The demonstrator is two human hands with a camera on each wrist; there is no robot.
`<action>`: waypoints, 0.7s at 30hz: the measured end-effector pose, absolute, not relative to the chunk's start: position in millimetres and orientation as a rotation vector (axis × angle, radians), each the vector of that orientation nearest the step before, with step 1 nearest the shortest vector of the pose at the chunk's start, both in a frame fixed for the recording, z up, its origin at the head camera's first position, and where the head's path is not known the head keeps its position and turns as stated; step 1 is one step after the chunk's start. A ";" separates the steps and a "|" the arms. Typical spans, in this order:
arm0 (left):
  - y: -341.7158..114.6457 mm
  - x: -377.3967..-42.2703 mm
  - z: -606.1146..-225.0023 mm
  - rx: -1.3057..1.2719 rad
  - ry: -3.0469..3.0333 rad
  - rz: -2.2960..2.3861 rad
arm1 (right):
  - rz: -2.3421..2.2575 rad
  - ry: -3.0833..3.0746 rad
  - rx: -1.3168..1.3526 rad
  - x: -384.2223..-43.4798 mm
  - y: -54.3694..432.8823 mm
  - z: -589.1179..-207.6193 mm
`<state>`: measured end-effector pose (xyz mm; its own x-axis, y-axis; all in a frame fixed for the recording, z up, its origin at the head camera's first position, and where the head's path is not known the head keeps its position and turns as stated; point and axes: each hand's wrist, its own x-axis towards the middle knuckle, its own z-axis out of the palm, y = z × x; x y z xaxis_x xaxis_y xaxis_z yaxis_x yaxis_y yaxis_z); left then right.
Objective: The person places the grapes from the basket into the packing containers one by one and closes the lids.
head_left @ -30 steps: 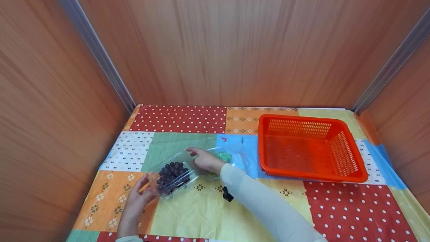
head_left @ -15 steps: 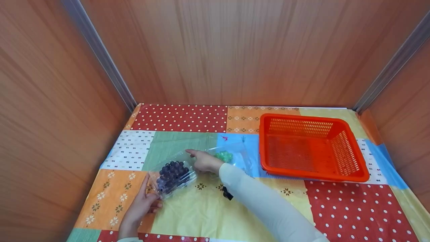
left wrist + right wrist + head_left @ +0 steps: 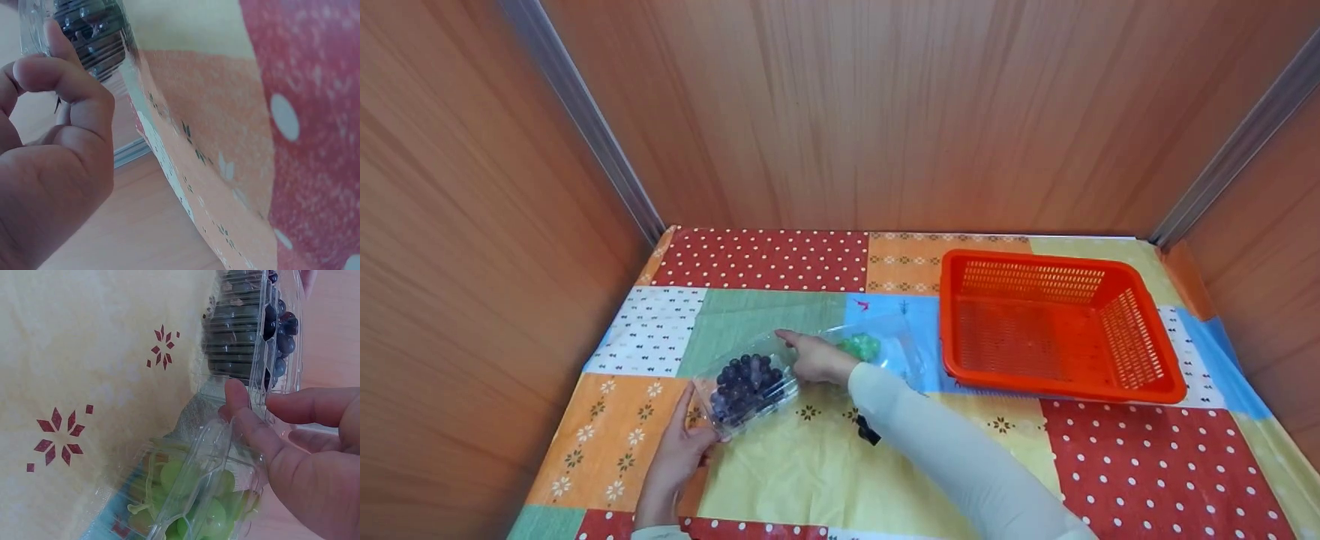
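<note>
A clear plastic clamshell box point(image 3: 769, 405) of dark purple grapes point(image 3: 746, 382) lies tilted at an angle on the left part of the cloth. My left hand point(image 3: 673, 454) holds its near left end between thumb and fingers. At the opposite end my right hand point(image 3: 819, 360) pinches the box's edge with thumb and fingers, as the right wrist view shows. Just beside that hand sits a second clear clamshell box point(image 3: 191, 489) holding green grapes point(image 3: 214, 517). In the head view my right hand and sleeve partly cover this second box.
An orange-red plastic basket point(image 3: 1057, 390) with slotted walls stands at the right. A patchwork tablecloth point(image 3: 780, 480) covers the table. Wood-patterned panels point(image 3: 840, 120) enclose the back and both sides. A small black object point(image 3: 868, 430) shows at my right sleeve.
My left hand has shifted its grip at the box's left end, its thumb now at the near corner. My right hand and the boxes stay almost where they were.
</note>
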<state>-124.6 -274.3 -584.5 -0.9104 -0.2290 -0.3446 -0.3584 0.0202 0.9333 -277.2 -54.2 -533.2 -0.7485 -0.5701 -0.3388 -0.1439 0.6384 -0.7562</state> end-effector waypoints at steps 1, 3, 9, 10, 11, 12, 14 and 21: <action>-273.5 -124.8 -584.9 -0.634 2.176 2.041 | -0.987 2.301 -0.557 -276.9 -54.4 -533.3; -272.4 -124.6 -585.7 -0.638 2.183 2.029 | -0.978 2.318 -0.562 -276.1 -54.5 -533.9; -269.1 -124.9 -589.5 -0.637 2.148 2.039 | -0.941 2.379 -0.560 -273.2 -53.3 -537.4; -268.5 -125.6 -589.3 -0.635 2.152 2.038 | -0.933 2.400 -0.567 -273.1 -52.8 -537.9; -267.7 -126.4 -588.4 -0.629 2.167 2.028 | -0.921 2.421 -0.580 -273.3 -52.3 -538.0; -267.2 -127.3 -586.9 -0.622 2.191 2.007 | -0.909 2.445 -0.601 -273.6 -51.9 -537.9; -267.8 -127.6 -582.2 -0.608 2.260 1.929 | -0.887 2.483 -0.649 -273.0 -52.2 -537.9; -266.5 -126.7 -549.4 -0.681 2.732 1.102 | -0.986 2.561 -0.753 -264.7 -39.8 -528.7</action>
<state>-126.7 -266.5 -549.4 -0.8919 -0.3625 -0.2703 -0.4487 0.6342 0.6297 -264.7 -39.8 -528.7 -0.8197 -0.5668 -0.0827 -0.3649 0.6280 -0.6874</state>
